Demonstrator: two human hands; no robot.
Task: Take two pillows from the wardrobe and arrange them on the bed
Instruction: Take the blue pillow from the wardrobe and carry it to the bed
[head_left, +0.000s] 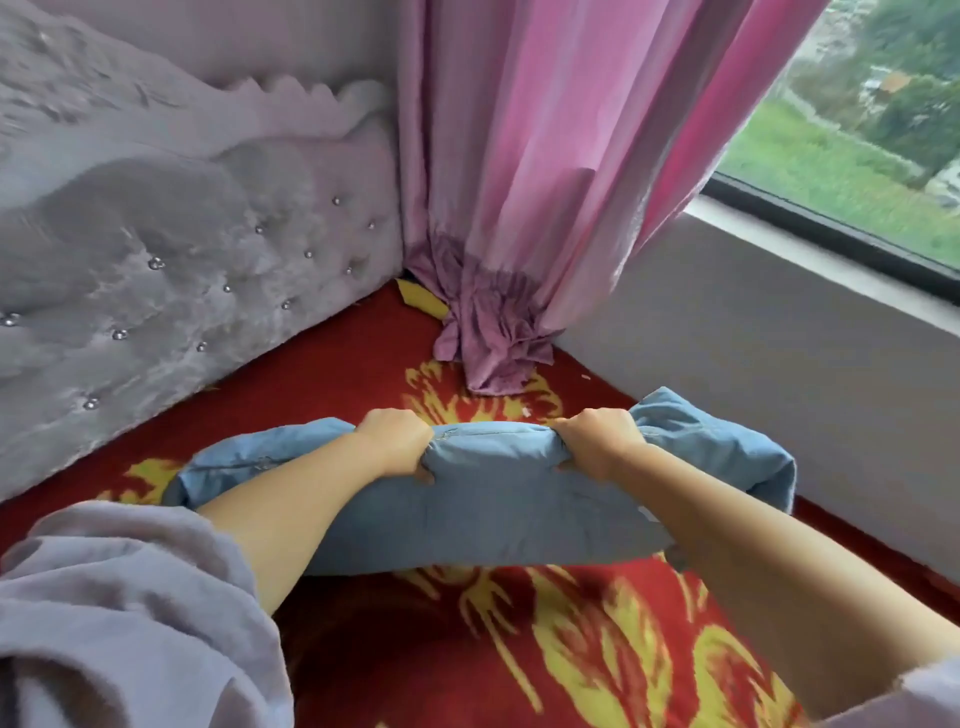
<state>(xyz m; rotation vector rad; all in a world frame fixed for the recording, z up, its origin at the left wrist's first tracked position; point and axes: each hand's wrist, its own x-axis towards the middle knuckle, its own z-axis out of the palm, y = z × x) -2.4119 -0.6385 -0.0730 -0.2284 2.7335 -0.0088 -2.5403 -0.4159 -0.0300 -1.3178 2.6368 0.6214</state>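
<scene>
This is looking like a bedroom in a home. A pale lilac velvet headboard (171, 249), tufted with shiny studs, is standing at ten o'clock. A red bed cover with yellow patterns (519, 649) is spreading across six o'clock. Pink fabric curtains (519, 156) are hanging at twelve o'clock, their hem bunching on the cover, beside a dark-framed window (857, 130) showing greenery at two o'clock.

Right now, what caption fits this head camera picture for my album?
Both hands, left hand and right hand, grip a soft blue fabric pillow above the red-and-yellow patterned bedspread.
</scene>
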